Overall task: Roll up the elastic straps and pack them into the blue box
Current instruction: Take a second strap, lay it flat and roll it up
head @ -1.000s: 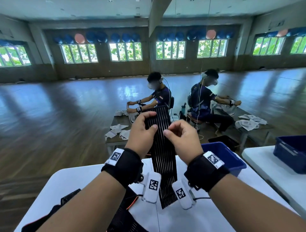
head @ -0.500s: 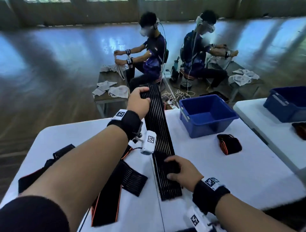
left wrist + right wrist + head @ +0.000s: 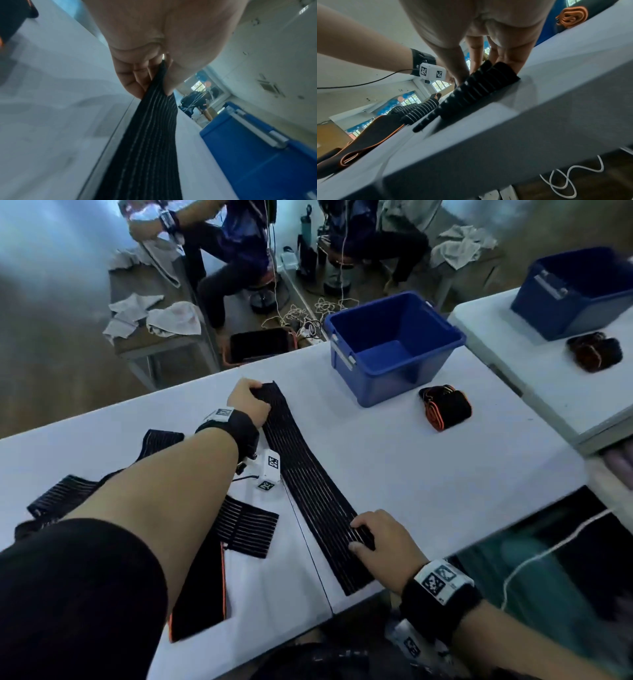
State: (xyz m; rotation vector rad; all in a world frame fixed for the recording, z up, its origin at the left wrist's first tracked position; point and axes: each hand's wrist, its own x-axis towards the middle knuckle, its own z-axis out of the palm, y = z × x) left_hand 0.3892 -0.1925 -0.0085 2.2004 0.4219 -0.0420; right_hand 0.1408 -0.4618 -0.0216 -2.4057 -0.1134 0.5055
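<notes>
Left hand [image 3: 248, 404] is gripping the far end of the elastic strap [image 3: 310, 491]; right hand [image 3: 383, 546] is pinching its near end on the counter [image 3: 428, 474].

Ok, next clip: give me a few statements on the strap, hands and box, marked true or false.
1. The left hand pinches the far end of the strap. True.
2. The blue box holds a rolled strap. False: nothing shows in it; the roll lies on the table beside it.
3. The right hand is on the strap's near end. True.
4. The strap is already rolled up. False: it lies stretched flat on the table.
5. Other straps lie left of it. True.
</notes>
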